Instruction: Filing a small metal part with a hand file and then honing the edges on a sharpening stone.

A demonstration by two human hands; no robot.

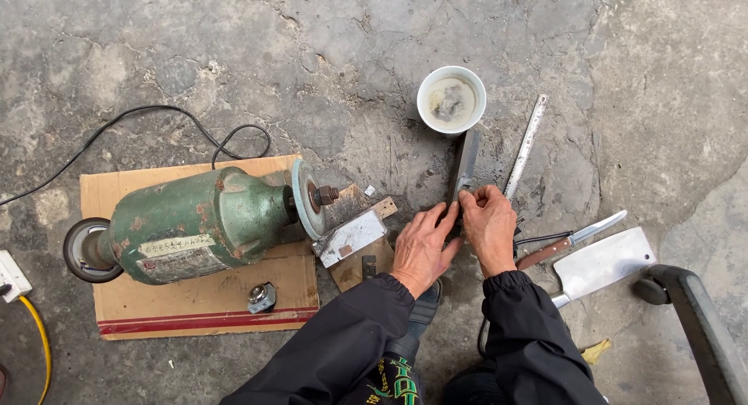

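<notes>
1. Two hands at work on the concrete floor [545, 31]; left hand [421, 245] and right hand [489, 226] close together, fingers curled, pinching the near end of a dark blade [465, 165] between them.
2. Blade laid flat on the floor, far end pointing at a white bowl [451, 99] of murky water just beyond; near end hidden under the fingers, so handle not discernible.
3. Judged step: hand-honing or wetting of the blade edge against the ground, both hands pressing down and steadying; whether a stone lies beneath cannot be told.
4. Judged requirement for the next move: even downward pressure from both hands, constant blade angle, fingertips kept off the edge.
5. Green bench grinder [195, 222] at left on a cardboard sheet [210, 296], grinding wheel [305, 198] facing the hands, black cable [156, 113] trailing off behind; wheel motion not discernible.
6. Metal-faced wooden block [354, 237] just beside the left hand.
7. Lying to the right: long steel file [526, 144], slim knife [580, 237] with brown handle, broad cleaver [604, 261]; all apart from the hands and untouched.
</notes>
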